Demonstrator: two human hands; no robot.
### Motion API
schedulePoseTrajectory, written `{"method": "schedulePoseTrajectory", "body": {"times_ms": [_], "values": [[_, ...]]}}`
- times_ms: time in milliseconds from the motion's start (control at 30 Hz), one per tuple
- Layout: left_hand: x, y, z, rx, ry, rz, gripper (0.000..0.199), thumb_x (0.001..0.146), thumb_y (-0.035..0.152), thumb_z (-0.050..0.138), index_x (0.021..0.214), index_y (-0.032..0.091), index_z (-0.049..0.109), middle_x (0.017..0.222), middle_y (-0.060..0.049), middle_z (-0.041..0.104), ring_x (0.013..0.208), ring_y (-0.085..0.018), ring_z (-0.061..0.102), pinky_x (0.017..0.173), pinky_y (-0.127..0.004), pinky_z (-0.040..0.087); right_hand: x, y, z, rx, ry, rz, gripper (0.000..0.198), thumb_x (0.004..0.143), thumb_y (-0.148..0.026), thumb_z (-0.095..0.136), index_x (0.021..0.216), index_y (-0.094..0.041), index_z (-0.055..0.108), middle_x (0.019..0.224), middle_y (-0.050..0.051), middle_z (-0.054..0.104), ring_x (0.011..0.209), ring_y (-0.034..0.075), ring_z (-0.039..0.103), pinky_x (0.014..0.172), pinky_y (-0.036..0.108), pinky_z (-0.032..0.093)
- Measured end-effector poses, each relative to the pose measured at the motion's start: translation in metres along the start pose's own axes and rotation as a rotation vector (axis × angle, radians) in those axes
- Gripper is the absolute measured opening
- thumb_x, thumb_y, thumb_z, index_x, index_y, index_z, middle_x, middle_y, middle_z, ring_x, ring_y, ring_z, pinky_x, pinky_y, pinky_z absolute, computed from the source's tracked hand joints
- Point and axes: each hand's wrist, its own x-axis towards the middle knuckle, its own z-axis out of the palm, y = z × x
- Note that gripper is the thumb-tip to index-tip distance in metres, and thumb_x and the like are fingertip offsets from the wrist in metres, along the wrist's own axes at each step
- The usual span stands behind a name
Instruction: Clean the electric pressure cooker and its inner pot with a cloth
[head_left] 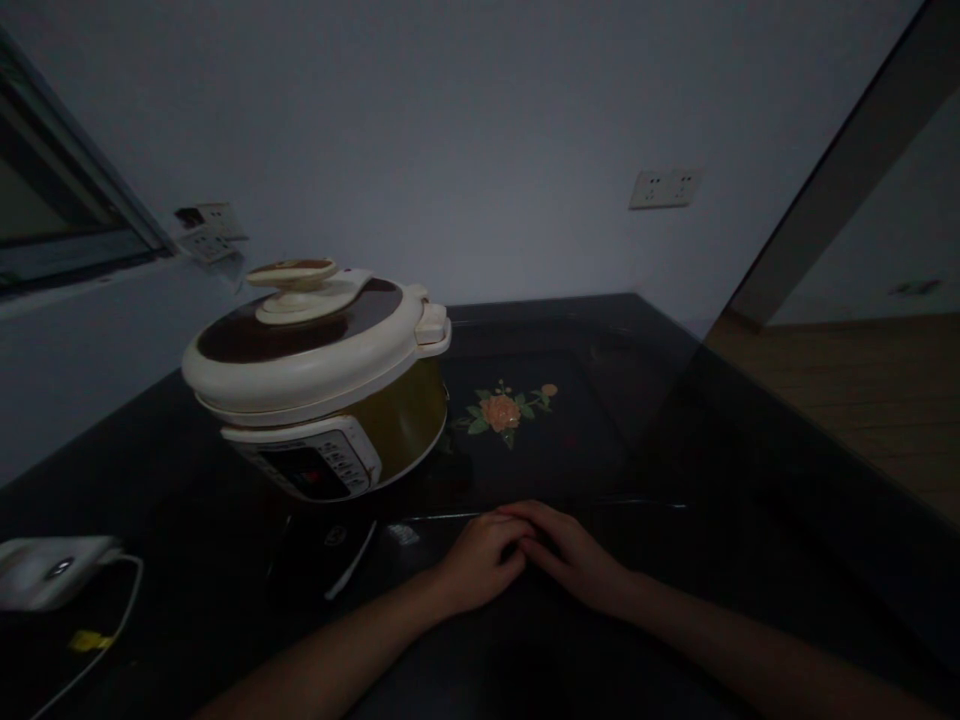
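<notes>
My left hand (484,562) rests on the dark tabletop, its fingers curled together. My right hand (574,560) meets it, with its fingers laid over the fingers of the left; a small dark gap shows between the thumbs. No object is visible in either hand. Just beyond them, a printed pink flower with green leaves (500,412) decorates the glossy black surface (555,470). An electric pressure cooker (315,375), with a white-rimmed brown lid and a button panel, stands to the left of the flower. Its lid is on.
Left of my arms lies a white device (56,572) with a cable (136,590) and a yellow tag (90,640). A flat black item (322,555) lies before the cooker. Wall sockets (664,188) are at the back; wooden flooring (847,390) shows beyond the table's right edge.
</notes>
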Motion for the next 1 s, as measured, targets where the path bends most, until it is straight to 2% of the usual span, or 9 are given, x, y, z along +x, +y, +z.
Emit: {"method": "schedulePoseTrajectory", "body": {"times_ms": [1000], "values": [[0.0003, -0.0003, 0.0007, -0.022, 0.007, 0.017, 0.026, 0.074, 0.003, 0.053, 0.088, 0.016, 0.07, 0.094, -0.007, 0.075, 0.091, -0.021, 0.067, 0.084, -0.031, 0.047, 0.0001, -0.0004, -0.0001, 0.014, 0.003, -0.009, 0.035, 0.095, -0.025, 0.049, 0.129, -0.019, 0.055, 0.126, 0.012, 0.064, 0.117, 0.021, 0.06, 0.103, 0.04, 0.046]]}}
